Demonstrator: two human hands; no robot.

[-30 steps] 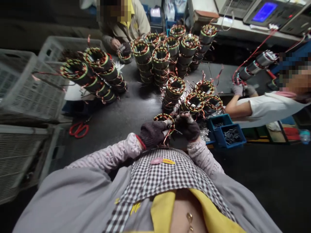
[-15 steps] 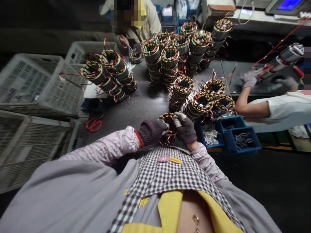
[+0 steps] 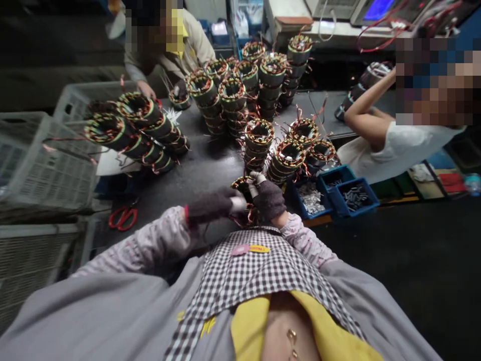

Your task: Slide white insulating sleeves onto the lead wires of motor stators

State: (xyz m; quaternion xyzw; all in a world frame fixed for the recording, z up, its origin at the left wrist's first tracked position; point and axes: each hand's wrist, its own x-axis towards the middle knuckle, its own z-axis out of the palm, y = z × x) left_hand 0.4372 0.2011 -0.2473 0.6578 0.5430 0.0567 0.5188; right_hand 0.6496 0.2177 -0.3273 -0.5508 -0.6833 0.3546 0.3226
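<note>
At the bench edge, one wound stator is gripped by gloved left hand and right hand, with stator stacks untouched.

Blue bins, red scissors

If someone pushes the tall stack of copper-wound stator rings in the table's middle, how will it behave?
The tall stack of copper-wound stator rings probably tips, being loose rings piled high. Each metal ring looks heavy for its size. Its red lead wires seem floppy and may snag.

Both gloved hands meet close before the chest: the left hand reaches inward, fingers extended, while the right hand curls, fingertips raised.
</note>
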